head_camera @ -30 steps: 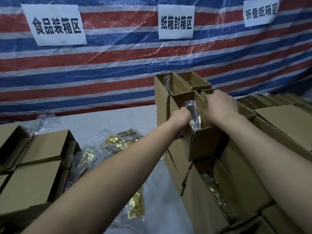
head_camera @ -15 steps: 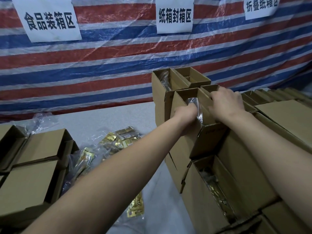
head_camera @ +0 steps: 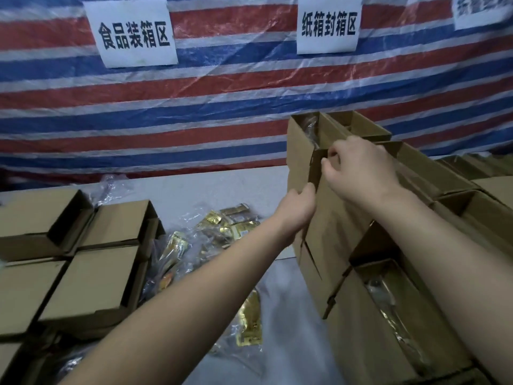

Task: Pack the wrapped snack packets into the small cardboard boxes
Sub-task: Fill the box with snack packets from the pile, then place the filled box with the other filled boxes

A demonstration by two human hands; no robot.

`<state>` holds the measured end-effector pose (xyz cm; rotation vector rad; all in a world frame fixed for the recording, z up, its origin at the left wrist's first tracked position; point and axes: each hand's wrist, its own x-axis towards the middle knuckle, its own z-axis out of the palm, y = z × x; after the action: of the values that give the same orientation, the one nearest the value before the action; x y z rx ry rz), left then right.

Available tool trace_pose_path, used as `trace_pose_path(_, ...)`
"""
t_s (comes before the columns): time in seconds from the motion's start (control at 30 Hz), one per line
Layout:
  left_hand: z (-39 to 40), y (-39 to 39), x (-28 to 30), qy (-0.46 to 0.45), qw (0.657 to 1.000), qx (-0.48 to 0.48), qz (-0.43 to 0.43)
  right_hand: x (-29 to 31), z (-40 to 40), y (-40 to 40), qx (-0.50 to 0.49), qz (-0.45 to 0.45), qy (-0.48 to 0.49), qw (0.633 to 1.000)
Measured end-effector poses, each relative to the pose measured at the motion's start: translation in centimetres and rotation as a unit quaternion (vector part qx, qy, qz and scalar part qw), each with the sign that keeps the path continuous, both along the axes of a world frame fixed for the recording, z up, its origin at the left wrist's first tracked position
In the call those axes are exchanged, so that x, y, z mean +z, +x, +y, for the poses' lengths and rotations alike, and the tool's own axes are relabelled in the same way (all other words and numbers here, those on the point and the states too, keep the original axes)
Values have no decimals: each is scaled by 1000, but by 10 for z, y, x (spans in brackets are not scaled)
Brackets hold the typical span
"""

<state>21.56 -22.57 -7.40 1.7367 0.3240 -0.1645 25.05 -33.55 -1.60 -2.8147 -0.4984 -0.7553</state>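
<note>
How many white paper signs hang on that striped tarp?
3: left sign; middle sign, above the hands; right sign, blurred and cut off at the top corner. More may hang out of view.

Back wall covered by a red, white and blue striped tarpaulin [head_camera: 222, 107], three white paper signs [head_camera: 133, 37] with black Chinese characters fixed to it, pale grey table surface [head_camera: 216, 187] spread below, dim even light.

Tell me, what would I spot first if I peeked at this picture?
Probably the two hands up at the box stack on the right: the left hand grips a box's corner, the right hand curls over its top. Behind hangs a striped tarp with white signs, and shiny gold packets lie on the table.
</note>
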Motion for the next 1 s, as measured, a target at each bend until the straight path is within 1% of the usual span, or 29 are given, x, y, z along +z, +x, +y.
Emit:
trace_pose_path(0.07, 25, -13, -11, 33, 999, 12, -40, -8, 25, -7, 43, 42, 24, 998)
trace_pose_path(0.13, 54, -28, -22, 66, 995, 30, -75, -21, 46, -11, 84, 97, 73, 989)
trace_pose_path(0.2, 86, -45, -35, 117, 987, 56, -96, -34, 68, -14, 121, 161, 145, 969)
trace_pose_path(0.27, 123, -65, -50, 177, 975, 79, -105, -50, 92, -18, 150, 215, 190, 946)
trace_pose_path(0.37, 184, -91, -72, 255, 955, 122, -89, -70, 131, -25, 193, 272, 193, 923)
trace_pose_path(0.47, 251, -106, -87, 314, 926, 197, -74, -85, 172, -36, 234, 306, 186, 904)
trace_pose_path(0.5, 276, -110, -89, 344, 910, 221, -71, -89, 186, -40, 245, 315, 180, 899)
trace_pose_path(0.53, 304, -111, -90, 395, 884, 239, -70, -93, 200, -42, 252, 324, 173, 895)
trace_pose_path(0.6, 362, -110, -91, 516, 816, 256, -38, -100, 226, -45, 262, 340, 164, 888)
trace_pose_path(0.63, 389, -108, -92, 558, 788, 259, 0, -104, 238, -46, 263, 346, 161, 886)
trace_pose_path(0.7, 438, -101, -98, 597, 756, 253, 84, -113, 259, -47, 262, 367, 162, 878)
trace_pose_path(0.77, 474, -94, -110, 614, 738, 235, 150, -121, 277, -47, 262, 391, 160, 868)
trace_pose_path(0.8, 489, -90, -116, 620, 733, 225, 168, -124, 284, -47, 261, 396, 157, 866)
trace_pose_path(1.0, 533, -64, -150, 582, 745, 202, 255, -132, 305, -40, 251, 390, 159, 872)
